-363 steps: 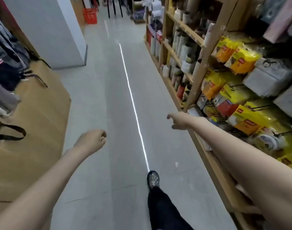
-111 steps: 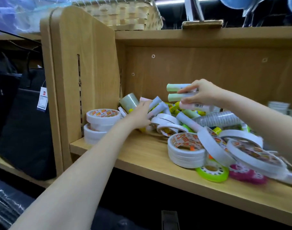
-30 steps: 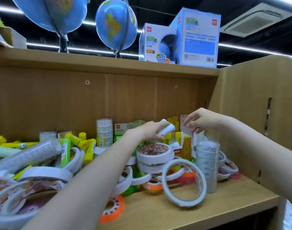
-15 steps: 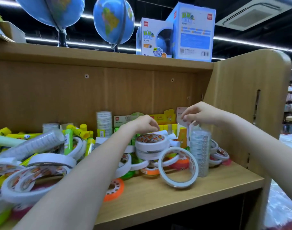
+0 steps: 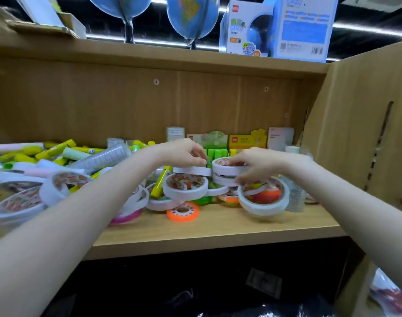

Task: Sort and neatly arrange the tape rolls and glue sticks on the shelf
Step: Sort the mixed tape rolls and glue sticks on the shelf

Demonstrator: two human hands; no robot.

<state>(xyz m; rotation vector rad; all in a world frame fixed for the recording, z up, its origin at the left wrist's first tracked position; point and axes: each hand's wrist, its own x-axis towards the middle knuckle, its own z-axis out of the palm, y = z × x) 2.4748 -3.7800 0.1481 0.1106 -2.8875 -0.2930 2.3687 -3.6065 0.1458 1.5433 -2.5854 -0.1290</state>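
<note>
A jumble of tape rolls and glue sticks covers the wooden shelf. My right hand grips a short stack of white tape rolls with fingers on top and thumb underneath. My left hand curls its fingers over a thin white tape roll just left of that stack. Below them lie a wider white roll, a large leaning white roll and an orange roll. Yellow and green glue sticks are heaped at the back left, and one green stick leans among the rolls.
Small product boxes stand along the back wall. A clear tape column stands next to the right side panel. More white rolls crowd the left. Globes and boxes sit on the top board.
My right hand came down from beside the clear tape column onto the stack of white rolls. My left hand shifted right and now meets it over the pile.
</note>
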